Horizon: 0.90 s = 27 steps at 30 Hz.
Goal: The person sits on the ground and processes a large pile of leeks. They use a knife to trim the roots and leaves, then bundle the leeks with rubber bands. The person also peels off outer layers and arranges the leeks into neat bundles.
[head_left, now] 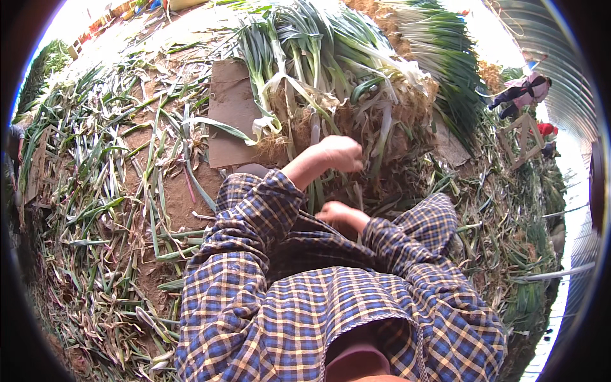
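My left hand (pixel 337 153) is curled closed in front of a pile of long green onions (pixel 312 44), near their tangled roots (pixel 407 102). Whatever its fingers hold, if anything, is hidden. Lower and closer to my body is my right hand (pixel 340 215), with its fingers bent inward over my lap. What lies in that grip does not show clearly either. A few green stalks (pixel 313 194) hang between the two hands. The piled onions have dry, papery outer leaves and brown roots turned toward me.
Brown cardboard (pixel 230 114) lies under the pile. Behind it, cleaner onions with white stems (pixel 439 57) are stacked in a row. Stripped leaves (pixel 95 242) cover the ground on both sides. At the right are a wooden crate (pixel 523 141) and a bending person (pixel 531 89).
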### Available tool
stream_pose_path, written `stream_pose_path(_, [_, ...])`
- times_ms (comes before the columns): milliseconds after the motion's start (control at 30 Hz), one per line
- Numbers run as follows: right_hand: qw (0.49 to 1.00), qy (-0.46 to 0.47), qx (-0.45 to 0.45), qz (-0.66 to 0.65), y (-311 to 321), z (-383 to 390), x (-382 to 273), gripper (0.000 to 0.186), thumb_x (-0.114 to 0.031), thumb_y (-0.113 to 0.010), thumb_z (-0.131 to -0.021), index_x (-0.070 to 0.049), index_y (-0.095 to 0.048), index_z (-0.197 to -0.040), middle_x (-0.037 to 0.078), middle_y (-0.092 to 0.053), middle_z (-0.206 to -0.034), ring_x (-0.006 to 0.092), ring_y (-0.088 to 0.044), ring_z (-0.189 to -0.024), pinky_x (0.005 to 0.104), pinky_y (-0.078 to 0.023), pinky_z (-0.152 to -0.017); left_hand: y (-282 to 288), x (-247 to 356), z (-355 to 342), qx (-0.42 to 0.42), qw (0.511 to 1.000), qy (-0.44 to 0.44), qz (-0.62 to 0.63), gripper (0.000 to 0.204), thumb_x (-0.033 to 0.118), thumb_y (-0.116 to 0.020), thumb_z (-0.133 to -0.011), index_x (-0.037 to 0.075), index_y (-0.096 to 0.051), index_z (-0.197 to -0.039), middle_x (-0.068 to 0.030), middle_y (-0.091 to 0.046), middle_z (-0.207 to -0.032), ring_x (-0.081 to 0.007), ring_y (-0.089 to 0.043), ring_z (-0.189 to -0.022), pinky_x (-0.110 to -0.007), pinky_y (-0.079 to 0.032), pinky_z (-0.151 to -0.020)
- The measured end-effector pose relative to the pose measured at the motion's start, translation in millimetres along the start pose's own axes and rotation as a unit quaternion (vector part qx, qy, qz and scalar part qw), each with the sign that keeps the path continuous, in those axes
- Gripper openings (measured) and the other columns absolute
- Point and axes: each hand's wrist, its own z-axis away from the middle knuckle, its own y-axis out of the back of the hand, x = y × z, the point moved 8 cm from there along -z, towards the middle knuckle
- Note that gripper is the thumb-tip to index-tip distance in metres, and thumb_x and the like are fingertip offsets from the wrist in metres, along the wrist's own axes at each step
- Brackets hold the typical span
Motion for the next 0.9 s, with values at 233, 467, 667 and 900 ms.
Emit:
stream_pose_path(233, [0.948,0.105,0.298,-0.022,188,-134,-67,0.048,-0.038,-0.067,-0.087,-0.001,-0.059,-0.118,0.023,-0.063,-0.112,0.0304,-0.058,-0.115,0.0377,-0.047,-0.096,63,-80,23,0.277,0.933,0.115,0.198,0.031,0.035,-0.064,-0.084,0.011,-0.071,-0.103,-0.0154,-0.071,-0.095,-0.0339,-0.067,-0.094,-0.041,-0.051,-0.086])
stream_pose_path(467, [0.969,0.095,0.219,0.061,214,-270,-112,0.055,-0.038,-0.068,-0.083,-0.001,-0.056,-0.122,0.024,-0.061,-0.115,0.0327,-0.057,-0.115,0.0389,-0.046,-0.097,84,-120,33,0.344,0.891,0.164,0.247,0.034,0.034,-0.065,-0.085,0.009,-0.071,-0.107,-0.0096,-0.073,-0.091,-0.0236,-0.066,-0.096,-0.044,-0.026,-0.103])
stream_pose_path(667, [0.974,0.11,0.195,0.038,187,-311,-109,0.062,-0.038,-0.069,-0.08,-0.001,-0.053,-0.126,0.025,-0.06,-0.118,0.0346,-0.057,-0.115,0.04,-0.044,-0.098,75,-156,22,0.334,0.864,0.188,0.326,0.032,0.026,-0.066,-0.088,0.003,-0.068,-0.11,-0.011,-0.073,-0.097,-0.0187,-0.067,-0.093,-0.039,-0.039,-0.099])
stream_pose_path(900, [0.961,0.118,0.208,-0.142,259,-161,-59,0.068,-0.032,-0.075,-0.073,0.003,-0.052,-0.127,0.021,-0.062,-0.114,0.0287,-0.059,-0.11,0.0366,-0.046,-0.094,72,-221,21,0.461,0.693,0.146,0.535,0.034,0.009,-0.062,-0.085,-0.005,-0.061,-0.116,-0.0128,-0.069,-0.101,-0.019,-0.065,-0.089,-0.028,-0.051,-0.083])
